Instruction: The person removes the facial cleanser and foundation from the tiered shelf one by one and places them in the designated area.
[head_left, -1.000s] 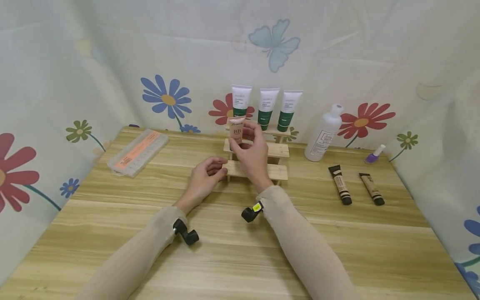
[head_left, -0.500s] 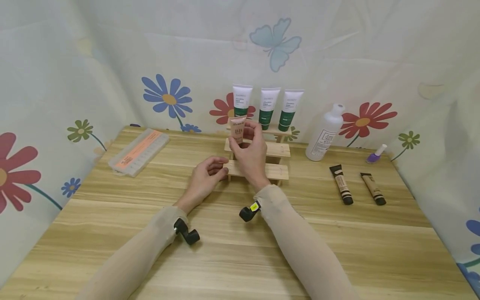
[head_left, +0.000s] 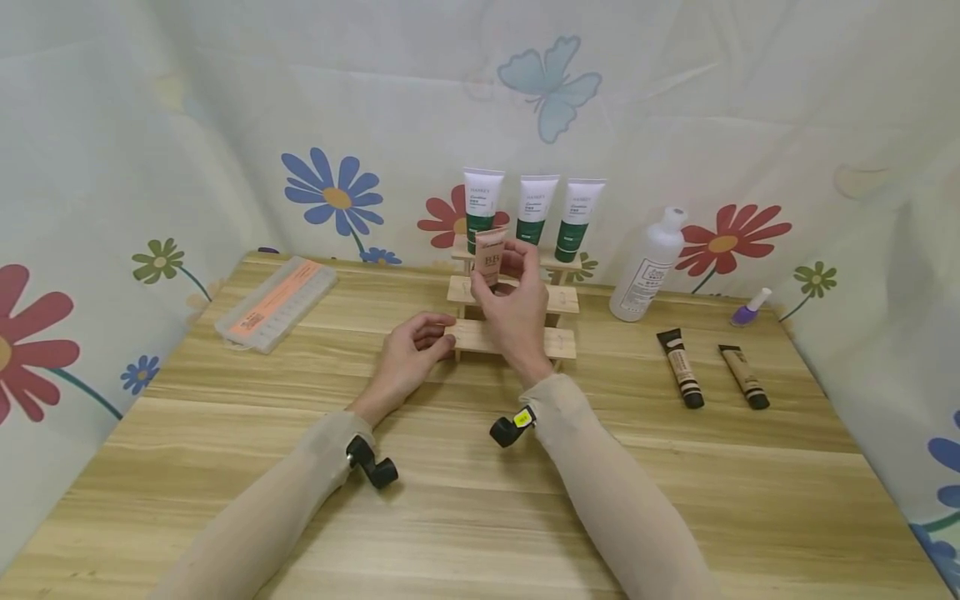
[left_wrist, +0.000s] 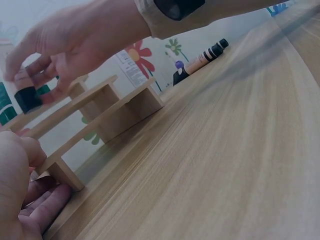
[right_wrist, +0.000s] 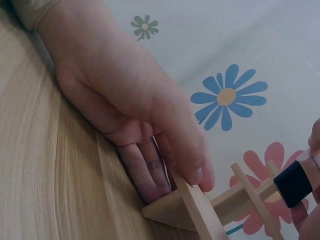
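Near the back edge of the pale wooden tabletop (head_left: pixel 450 500), a three-step stand of light wood (head_left: pixel 476 335) is standing. Over its middle step (head_left: pixel 564 299), the right hand (head_left: pixel 517 304) is pinching a small pinkish-beige squeeze tube (head_left: pixel 489 257), upright with its black cap (left_wrist: pixel 27 100) down; the views are not settling whether cap and step are touching. Compared with half a second ago, tube and hand are showing farther right, so the tube's spot is probably being adjusted. The left hand (head_left: pixel 401 360) is gripping the lowest step's (head_left: pixel 559 343) left end, seemingly steadying the stand. Three white-and-green tubes (head_left: pixel 574 221) are standing on the top step; two black-and-tan tubes (head_left: pixel 681 368) are lying toward the tabletop's right edge.
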